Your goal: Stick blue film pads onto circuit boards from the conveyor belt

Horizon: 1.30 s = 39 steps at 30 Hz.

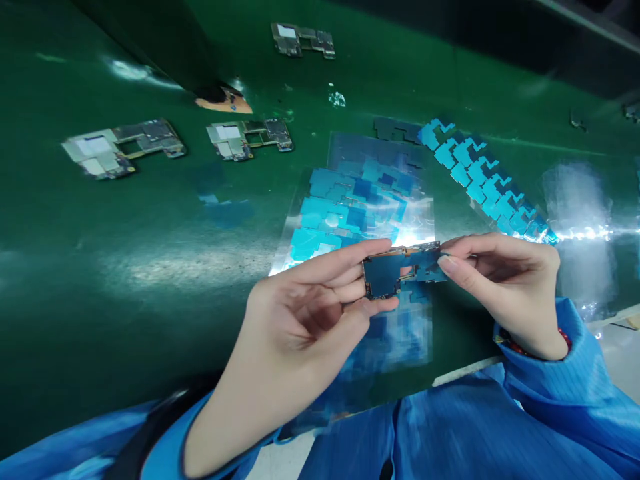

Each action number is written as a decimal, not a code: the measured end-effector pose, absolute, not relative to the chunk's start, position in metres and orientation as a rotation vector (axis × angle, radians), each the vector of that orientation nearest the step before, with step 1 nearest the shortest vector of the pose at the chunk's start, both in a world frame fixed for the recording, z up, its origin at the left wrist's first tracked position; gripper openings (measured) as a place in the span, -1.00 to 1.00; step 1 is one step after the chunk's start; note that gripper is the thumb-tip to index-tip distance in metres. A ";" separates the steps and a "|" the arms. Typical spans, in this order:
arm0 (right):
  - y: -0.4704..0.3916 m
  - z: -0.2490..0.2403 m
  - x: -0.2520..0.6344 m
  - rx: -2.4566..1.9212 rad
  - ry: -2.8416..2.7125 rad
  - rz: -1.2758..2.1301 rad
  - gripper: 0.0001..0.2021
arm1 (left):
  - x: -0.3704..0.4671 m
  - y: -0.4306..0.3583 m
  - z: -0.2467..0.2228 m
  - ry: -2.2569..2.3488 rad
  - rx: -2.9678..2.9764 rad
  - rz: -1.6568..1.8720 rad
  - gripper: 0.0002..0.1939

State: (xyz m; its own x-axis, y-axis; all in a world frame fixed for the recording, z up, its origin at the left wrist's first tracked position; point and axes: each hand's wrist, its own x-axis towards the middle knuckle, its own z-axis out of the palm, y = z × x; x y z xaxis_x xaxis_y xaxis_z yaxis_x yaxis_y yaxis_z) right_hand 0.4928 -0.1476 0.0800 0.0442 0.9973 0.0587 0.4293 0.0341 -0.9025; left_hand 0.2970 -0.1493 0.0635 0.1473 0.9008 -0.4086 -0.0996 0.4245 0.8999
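The plastic sheet (420, 333) with blue cut pieces lies on the green table (165, 320), and I use it as the landmark. Above this sheet, 2 hands hold 1 circuit board (383, 275). The left hand (300, 320) is closed on the board's left part, with fingers along the upper side and the thumb at the lower side. The right hand (510, 287) makes a pinch with thumb and index finger at the right end of the board. The dark blue face of the board is turned to the camera.

To the left of the sheet there are 2 other boards, the far-left board (95, 147) and the middle board (230, 141). The upper board (287, 40) lies beyond the sheet, a little to its left. To the right of the sheet, a slanted strip of blue pieces (477, 173) is lying, and farther right there is shiny clear film (577, 207).
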 end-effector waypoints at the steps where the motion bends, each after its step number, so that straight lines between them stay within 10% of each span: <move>1: -0.148 0.080 0.493 -1.503 -1.503 0.889 -0.89 | 0.297 -0.149 0.065 1.208 0.874 0.854 -0.66; 39: -0.148 0.078 0.491 -1.489 -1.436 0.953 -0.83 | 0.301 -0.149 0.069 1.212 0.896 0.843 -0.66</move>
